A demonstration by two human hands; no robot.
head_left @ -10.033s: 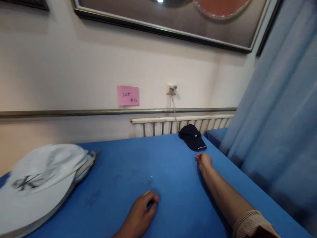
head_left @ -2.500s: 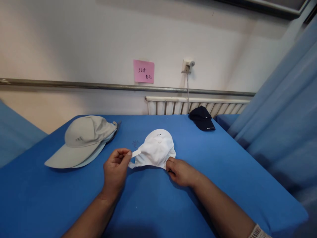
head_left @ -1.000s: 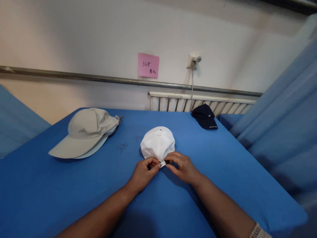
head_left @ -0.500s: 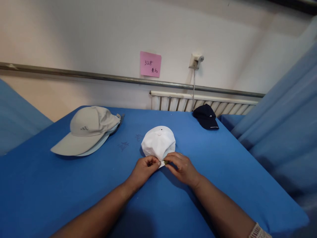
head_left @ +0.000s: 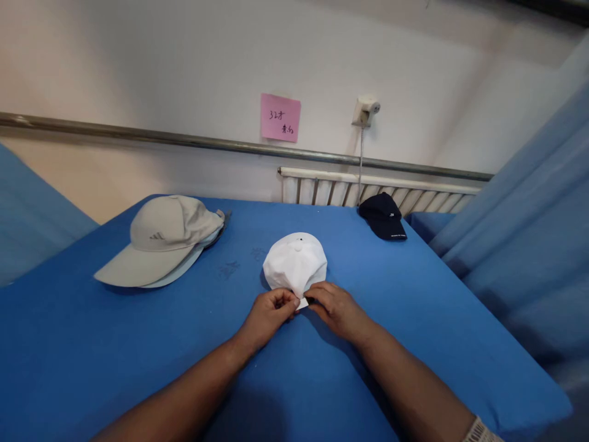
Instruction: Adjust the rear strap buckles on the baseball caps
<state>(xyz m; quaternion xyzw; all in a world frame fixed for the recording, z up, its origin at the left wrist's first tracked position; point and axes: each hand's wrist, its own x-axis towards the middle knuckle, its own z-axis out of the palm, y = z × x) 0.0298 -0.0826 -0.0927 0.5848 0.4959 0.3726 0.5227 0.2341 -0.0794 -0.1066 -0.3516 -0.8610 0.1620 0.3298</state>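
Note:
A white cap (head_left: 294,261) rests on the blue-covered table, its back strap facing me. My left hand (head_left: 272,310) pinches the strap's left side between thumb and fingers. From the right, my right hand (head_left: 335,309) is closed on the strap's other side, where a small dark piece shows between the fingertips. A short bit of white strap (head_left: 303,303) is visible between both hands. The cap's brim is hidden behind its crown.
Stacked caps, a beige one (head_left: 159,236) on top, lie at the left. A navy cap (head_left: 383,215) sits at the back right corner of the blue table (head_left: 161,344). Behind are a radiator (head_left: 329,189), a metal rail (head_left: 207,140) and a wall socket (head_left: 363,112); a blue curtain (head_left: 529,233) hangs right.
The right fingers have shifted slightly at the strap, and the small piece between them now looks darker. The left hand and the cap stay almost in place.

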